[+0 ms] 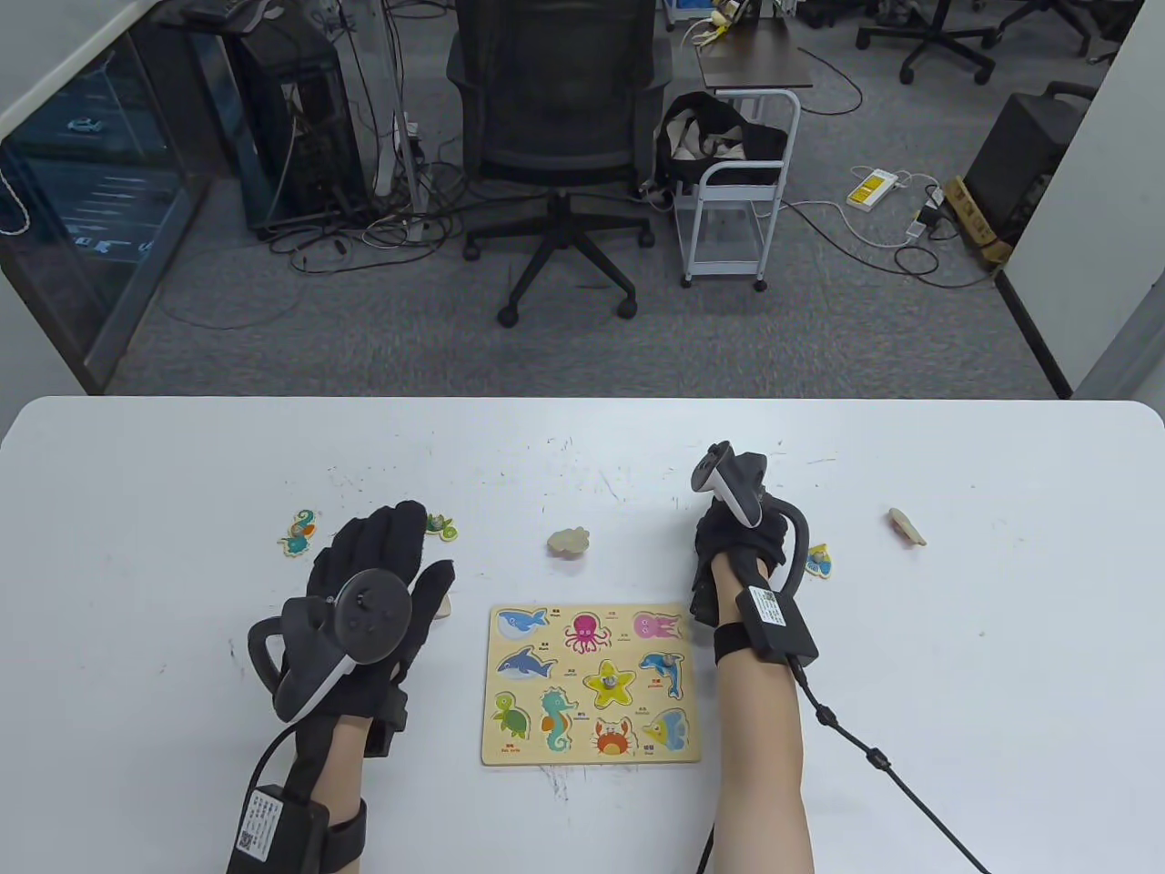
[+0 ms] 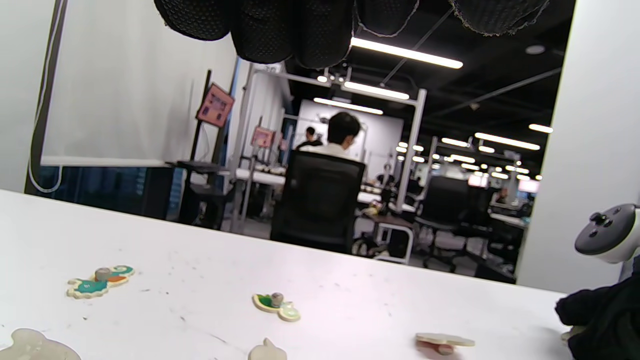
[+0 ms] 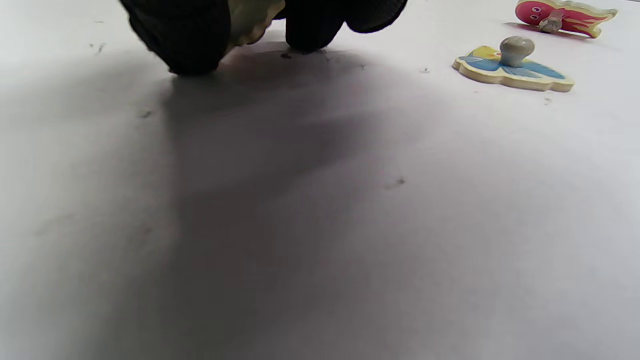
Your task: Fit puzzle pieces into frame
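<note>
Right hand [image 1: 739,546], fingers curled on a pale puzzle piece [image 3: 250,20] at the table just beyond the frame [image 1: 592,685]; left hand [image 1: 378,583] open and flat at left; a shallow pinch risks dropping the piece.

Black mesh office chair [image 1: 560,137] beyond table's far edge, on grey carpet. White wheeled cart [image 1: 735,196] to its right, dark bag [image 1: 705,137] behind. Cable tangle [image 1: 364,228] left of chair. Power strip [image 1: 871,188] further right. Seated person [image 2: 340,137] across room, back turned.
</note>
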